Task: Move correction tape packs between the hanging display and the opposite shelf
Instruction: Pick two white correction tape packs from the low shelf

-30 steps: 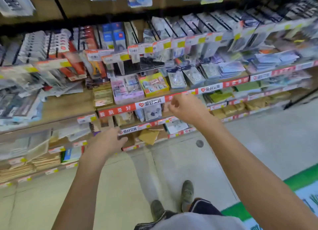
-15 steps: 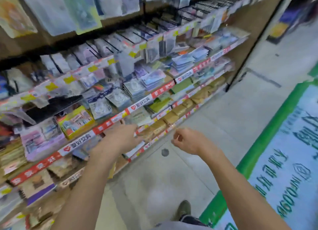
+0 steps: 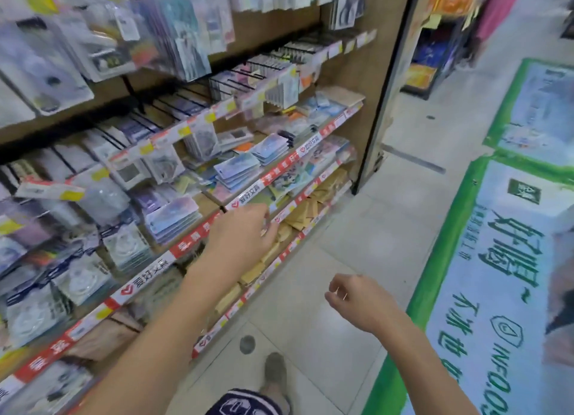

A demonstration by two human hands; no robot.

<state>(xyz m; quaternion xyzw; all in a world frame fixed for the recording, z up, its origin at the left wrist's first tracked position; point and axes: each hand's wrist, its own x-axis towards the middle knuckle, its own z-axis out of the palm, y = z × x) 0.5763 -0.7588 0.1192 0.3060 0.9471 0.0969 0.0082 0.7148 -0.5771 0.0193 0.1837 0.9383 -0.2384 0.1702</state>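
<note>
Stacks of clear correction tape packs [image 3: 125,248] lie on the red-edged shelf [image 3: 186,247] at the left. More packs hang on hooks [image 3: 161,163] above them. My left hand [image 3: 240,233] reaches out in front of the shelf edge, fingers loosely bent, holding nothing. My right hand [image 3: 357,299] hangs over the floor to the right, fingers loosely curled and empty.
Pastel card packs [image 3: 237,172] and brown envelopes [image 3: 306,212] fill the shelves to the right. The shelf unit ends at a dark post [image 3: 388,82]. A green-bordered floor poster [image 3: 497,275] lies at the right. My shoe [image 3: 275,372] stands on the tiled floor.
The view has swung right along the shelves toward the aisle. Both hands have drawn back from the shelf; the right hand has dropped lower over the floor.
</note>
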